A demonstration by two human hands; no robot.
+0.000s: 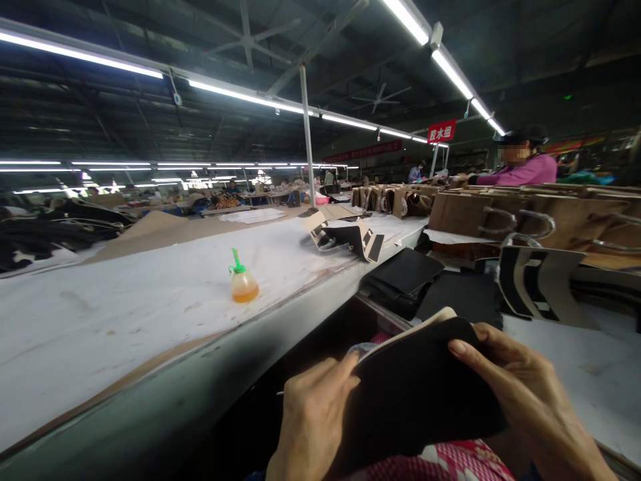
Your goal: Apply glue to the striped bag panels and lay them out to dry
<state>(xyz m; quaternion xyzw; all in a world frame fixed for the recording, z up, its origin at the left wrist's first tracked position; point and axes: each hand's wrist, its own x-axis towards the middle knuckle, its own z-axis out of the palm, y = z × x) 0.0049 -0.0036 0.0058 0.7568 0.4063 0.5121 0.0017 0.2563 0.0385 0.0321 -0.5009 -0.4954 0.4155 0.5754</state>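
Between my two hands is a black panel (pixel 420 387) with a pale layer along its upper edge, held above my lap. My left hand (pixel 318 407) pinches its left edge, where a bit of greyish material also shows. With thumb in front and fingers behind, my right hand (pixel 515 374) grips the upper right corner. The panel's lower part runs down against red-patterned cloth (pixel 451 461). Past the panel, black sheets (pixel 405 274) lie stacked on the right-hand surface. Close by stands a curved beige piece with black strips (pixel 541 280).
A squeeze bottle (pixel 244 286) with a green top and amber liquid stands on the paper-covered table (pixel 150 294). Striped pieces (pixel 350 237) lie near its edge. Several brown bags (pixel 461 214) line the right side. Behind them works a person in a purple top (pixel 531 164).
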